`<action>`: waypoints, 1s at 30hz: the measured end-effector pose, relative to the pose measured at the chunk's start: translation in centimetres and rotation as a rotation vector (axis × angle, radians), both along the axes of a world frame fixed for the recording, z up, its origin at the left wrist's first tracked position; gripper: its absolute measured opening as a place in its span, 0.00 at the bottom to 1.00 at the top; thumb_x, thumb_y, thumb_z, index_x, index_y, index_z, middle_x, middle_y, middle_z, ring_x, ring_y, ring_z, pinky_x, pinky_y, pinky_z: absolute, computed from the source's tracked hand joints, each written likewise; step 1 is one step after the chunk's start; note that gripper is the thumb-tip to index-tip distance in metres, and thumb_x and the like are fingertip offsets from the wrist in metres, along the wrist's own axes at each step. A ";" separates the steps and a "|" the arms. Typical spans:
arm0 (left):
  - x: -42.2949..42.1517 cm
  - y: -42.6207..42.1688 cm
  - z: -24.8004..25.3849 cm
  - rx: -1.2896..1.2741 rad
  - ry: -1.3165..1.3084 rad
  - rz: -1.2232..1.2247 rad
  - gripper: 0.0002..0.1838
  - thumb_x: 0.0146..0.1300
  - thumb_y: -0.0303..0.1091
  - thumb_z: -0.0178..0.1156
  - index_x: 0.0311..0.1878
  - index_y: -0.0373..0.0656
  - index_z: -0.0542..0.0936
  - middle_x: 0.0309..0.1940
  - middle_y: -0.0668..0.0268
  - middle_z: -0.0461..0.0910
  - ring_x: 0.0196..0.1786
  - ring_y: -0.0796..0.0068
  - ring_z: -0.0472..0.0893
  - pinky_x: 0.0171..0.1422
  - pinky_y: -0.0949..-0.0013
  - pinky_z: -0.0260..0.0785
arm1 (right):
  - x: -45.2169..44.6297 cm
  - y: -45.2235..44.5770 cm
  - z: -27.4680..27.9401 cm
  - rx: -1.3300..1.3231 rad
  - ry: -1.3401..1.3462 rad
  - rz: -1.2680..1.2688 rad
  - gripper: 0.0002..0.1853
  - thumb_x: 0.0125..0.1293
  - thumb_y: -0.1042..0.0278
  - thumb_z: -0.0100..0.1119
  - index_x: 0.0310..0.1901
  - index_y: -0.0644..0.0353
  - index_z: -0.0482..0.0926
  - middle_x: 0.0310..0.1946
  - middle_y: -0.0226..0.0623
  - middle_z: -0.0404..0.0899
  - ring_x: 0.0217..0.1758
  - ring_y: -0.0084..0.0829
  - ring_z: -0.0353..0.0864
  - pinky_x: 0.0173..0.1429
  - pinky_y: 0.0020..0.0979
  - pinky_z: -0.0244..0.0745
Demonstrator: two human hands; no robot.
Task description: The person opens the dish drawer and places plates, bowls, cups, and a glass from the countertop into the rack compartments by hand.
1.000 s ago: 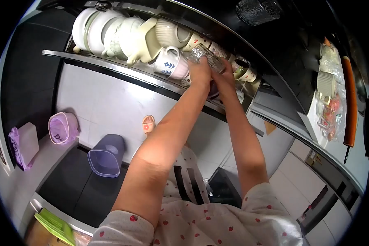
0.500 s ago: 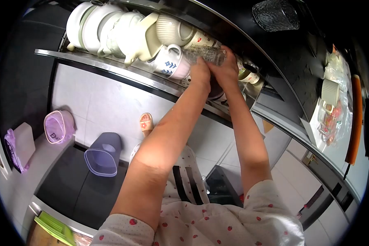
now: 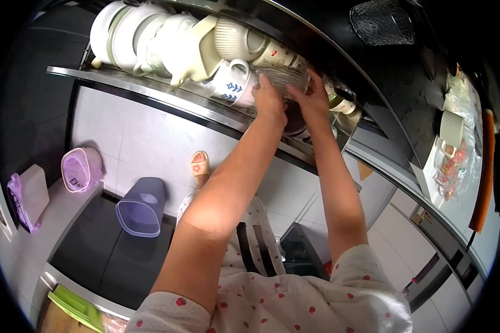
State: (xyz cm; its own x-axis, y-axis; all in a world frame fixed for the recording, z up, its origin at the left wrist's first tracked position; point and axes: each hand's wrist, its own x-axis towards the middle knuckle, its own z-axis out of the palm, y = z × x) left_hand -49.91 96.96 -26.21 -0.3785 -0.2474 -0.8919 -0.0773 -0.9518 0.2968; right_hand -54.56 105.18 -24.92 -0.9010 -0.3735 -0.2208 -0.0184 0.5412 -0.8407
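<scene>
Both hands are over the right part of an open drawer point(image 3: 144, 85) full of dishes. My left hand point(image 3: 269, 99) grips the left side of a clear ribbed glass point(image 3: 283, 76). On the glass's right side are the fingers of my right hand point(image 3: 312, 99), curved round it. A white mug with blue leaves point(image 3: 228, 83) lies just left of my left hand. Above it is a ribbed cream cup point(image 3: 234, 40), with a cherry-patterned cup point(image 3: 276, 54) beside that. A dark round item under my hands is partly hidden.
White plates point(image 3: 108, 33) and a cream star-shaped bowl point(image 3: 205, 50) fill the drawer's left part. Another glass point(image 3: 382, 22) stands on the dark counter at upper right. On the floor side are a purple-grey bin point(image 3: 141, 208), a pink bin point(image 3: 81, 170) and my sandalled foot point(image 3: 200, 164).
The glass has turned in my hands and now lies across between them. My right hand's fingers have shifted along its right side. The view has swung slightly.
</scene>
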 end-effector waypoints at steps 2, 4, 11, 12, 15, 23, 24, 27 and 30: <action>0.2 -0.4 1.5 -0.015 -0.046 -0.004 0.35 0.59 0.55 0.46 0.61 0.39 0.54 0.48 0.56 0.67 0.46 0.65 0.72 0.42 0.64 0.65 | -0.2 1.7 -0.5 -0.264 -0.252 -0.063 0.31 0.53 0.59 0.62 0.56 0.59 0.63 0.47 0.38 0.72 0.51 0.31 0.71 0.46 0.31 0.71; 0.4 -0.8 3.4 -0.093 0.036 0.077 0.42 0.54 0.51 0.57 0.64 0.40 0.49 0.54 0.54 0.63 0.52 0.64 0.68 0.48 0.67 0.64 | -0.8 3.5 -0.6 -0.369 -0.603 -0.174 0.22 0.61 0.64 0.53 0.56 0.58 0.64 0.49 0.33 0.70 0.51 0.30 0.70 0.51 0.34 0.68; 0.0 -0.1 2.3 -0.667 0.180 -0.227 0.41 0.40 0.35 0.70 0.57 0.33 0.59 0.47 0.53 0.71 0.48 0.63 0.73 0.50 0.67 0.66 | -1.4 4.8 -0.5 -0.701 -1.070 -0.167 0.21 0.64 0.59 0.47 0.58 0.53 0.62 0.57 0.35 0.65 0.60 0.34 0.64 0.57 0.43 0.65; 0.0 -0.5 2.0 -0.685 0.154 -0.287 0.39 0.37 0.34 0.70 0.53 0.33 0.63 0.46 0.53 0.72 0.47 0.62 0.74 0.50 0.67 0.66 | -1.3 4.7 -0.7 -0.702 -1.069 -0.169 0.21 0.64 0.59 0.47 0.58 0.53 0.62 0.57 0.35 0.65 0.60 0.34 0.64 0.57 0.43 0.65; -0.2 -0.7 1.1 -0.764 0.036 -0.370 0.34 0.35 0.33 0.70 0.48 0.32 0.68 0.45 0.51 0.73 0.48 0.60 0.75 0.50 0.67 0.67 | -1.2 4.2 -1.5 -0.668 -1.089 -0.182 0.25 0.63 0.58 0.48 0.61 0.51 0.59 0.56 0.35 0.67 0.56 0.32 0.68 0.52 0.40 0.68; -0.1 -1.1 -0.1 -0.763 -0.046 -0.437 0.40 0.34 0.38 0.71 0.50 0.30 0.64 0.46 0.49 0.70 0.48 0.55 0.74 0.52 0.65 0.67 | -0.4 3.3 -1.6 0.077 0.049 0.341 0.43 0.42 0.59 0.68 0.61 0.58 0.58 0.62 0.43 0.57 0.66 0.38 0.54 0.67 0.33 0.49; -0.1 -1.0 0.0 -0.764 -0.043 -0.443 0.40 0.34 0.38 0.71 0.50 0.30 0.64 0.46 0.49 0.70 0.48 0.55 0.74 0.52 0.65 0.67 | -0.3 3.0 -1.5 0.243 0.305 0.427 0.43 0.41 0.59 0.68 0.60 0.58 0.59 0.62 0.44 0.57 0.66 0.40 0.54 0.68 0.35 0.49; 0.1 -0.7 0.7 -0.910 -0.070 -0.598 0.37 0.33 0.37 0.71 0.48 0.30 0.66 0.45 0.49 0.71 0.47 0.56 0.74 0.51 0.65 0.68 | 0.2 1.8 -1.7 0.243 0.312 0.381 0.44 0.38 0.58 0.69 0.59 0.55 0.60 0.61 0.45 0.58 0.65 0.42 0.55 0.66 0.36 0.53; 0.4 -0.9 1.3 -0.779 0.061 -0.544 0.36 0.33 0.39 0.71 0.46 0.30 0.68 0.44 0.48 0.72 0.47 0.57 0.75 0.51 0.65 0.68 | 0.2 1.1 -2.2 0.242 0.316 0.334 0.45 0.38 0.56 0.69 0.60 0.53 0.58 0.59 0.45 0.62 0.62 0.43 0.61 0.61 0.37 0.59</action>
